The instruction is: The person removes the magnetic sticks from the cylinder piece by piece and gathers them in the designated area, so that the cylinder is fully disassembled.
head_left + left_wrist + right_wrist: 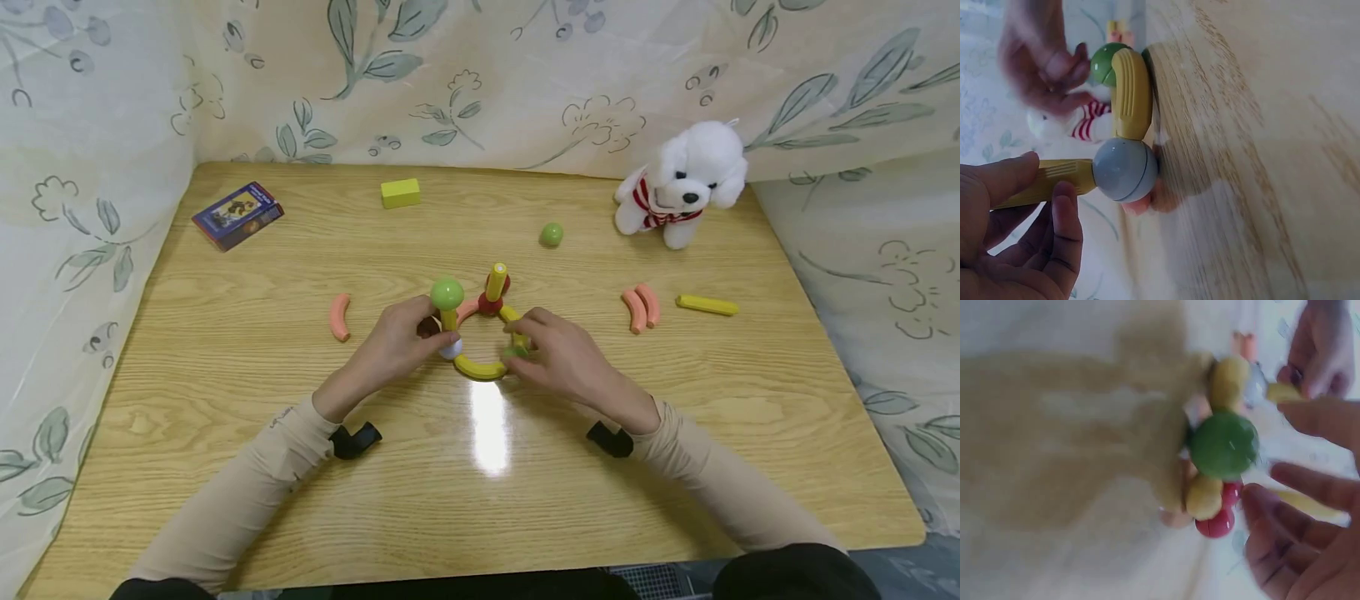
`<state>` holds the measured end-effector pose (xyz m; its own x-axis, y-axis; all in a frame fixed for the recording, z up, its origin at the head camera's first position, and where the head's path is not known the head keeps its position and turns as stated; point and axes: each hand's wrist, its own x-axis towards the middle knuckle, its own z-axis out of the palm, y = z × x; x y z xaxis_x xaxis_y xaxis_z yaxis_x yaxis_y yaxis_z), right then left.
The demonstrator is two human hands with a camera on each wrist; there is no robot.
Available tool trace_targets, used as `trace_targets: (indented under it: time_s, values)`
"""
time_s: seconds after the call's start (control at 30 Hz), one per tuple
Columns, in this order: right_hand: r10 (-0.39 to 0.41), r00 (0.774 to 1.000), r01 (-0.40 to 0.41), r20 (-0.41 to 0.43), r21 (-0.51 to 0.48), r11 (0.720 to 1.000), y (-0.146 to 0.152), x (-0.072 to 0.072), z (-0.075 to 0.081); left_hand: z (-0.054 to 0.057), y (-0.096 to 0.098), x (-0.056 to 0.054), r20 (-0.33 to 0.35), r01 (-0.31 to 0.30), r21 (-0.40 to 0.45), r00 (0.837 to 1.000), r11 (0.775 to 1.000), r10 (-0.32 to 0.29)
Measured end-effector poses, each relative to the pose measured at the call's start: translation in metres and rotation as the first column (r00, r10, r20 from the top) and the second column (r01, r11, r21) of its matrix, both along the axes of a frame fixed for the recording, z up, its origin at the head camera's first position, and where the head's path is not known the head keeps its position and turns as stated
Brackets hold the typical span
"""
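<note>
Over the table (300, 242), the left hand (397, 342) pinches a yellow rod (1065, 171); the right hand (566, 357) seems spread, empty.

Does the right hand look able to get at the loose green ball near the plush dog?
Probably yes: the right hand appears to grip nothing, and bare tabletop lies between it and the loose green ball.

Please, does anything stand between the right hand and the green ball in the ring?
Nothing visible stands between the right hand and the green ball; the hand is close beside it. The yellow stick, pinched by the left hand, is across the ring.
</note>
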<state>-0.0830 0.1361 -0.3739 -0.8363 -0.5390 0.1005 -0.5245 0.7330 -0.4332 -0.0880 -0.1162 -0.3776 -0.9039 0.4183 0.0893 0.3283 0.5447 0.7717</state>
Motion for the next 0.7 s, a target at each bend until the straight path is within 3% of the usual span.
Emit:
trace_targets:
  time_s: [0.07, 0.17, 0.3, 0.43, 0.7]
  values:
    - [-0.059, 0.995, 0.068, 0.079, -0.106, 0.992, 0.000, -0.012, 0.004, 0.001, 0.000, 0.000, -0.003, -0.003, 0.004, 1.000, 1.000, 0.003]
    - [-0.089, 0.975, 0.142, 0.202, -0.263, 0.954, -0.002, -0.032, 0.003, 0.000, 0.001, 0.001, 0.006, -0.014, 0.004, 1.000, 1.000, 0.014]
    - [-0.049, 0.945, 0.158, 0.322, -0.321, 0.934, -0.011, -0.048, -0.003, -0.004, 0.001, 0.003, 0.011, -0.014, 0.013, 1.000, 1.000, 0.014]
    - [-0.038, 0.938, 0.158, 0.344, -0.326, 0.932, -0.020, -0.053, -0.009, -0.007, 0.001, 0.004, -0.018, -0.007, 0.019, 1.000, 1.000, 0.007]
    - [-0.050, 0.952, 0.152, 0.301, -0.329, 0.932, -0.030, -0.056, -0.011, -0.004, -0.003, 0.005, -0.054, -0.005, 0.024, 0.999, 1.000, 0.006]
